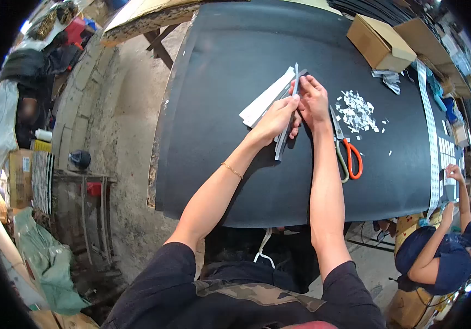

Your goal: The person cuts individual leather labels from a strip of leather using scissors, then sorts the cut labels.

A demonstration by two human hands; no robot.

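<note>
My left hand (279,118) is closed around narrow grey strips (281,149), whose lower ends stick out below the fingers. Close beside it, my right hand (313,98) has its fingers curled about the upper part of the strips; a thin pale strip end (297,71) points up between the hands. Long white strips (268,98) lie on the black tabletop (219,164) just left of the hands, partly covered by them. Right of my right wrist rest scissors (350,156) with one orange and one green handle. A scattered heap of small white cut pieces (357,111) lies beyond the scissors.
An open cardboard box (380,44) stands at the far right of the table. A long white printed strip (431,137) runs along the right side. A co-worker in dark blue (438,257) handles pieces there. A wooden bench (142,22) stands at the upper left.
</note>
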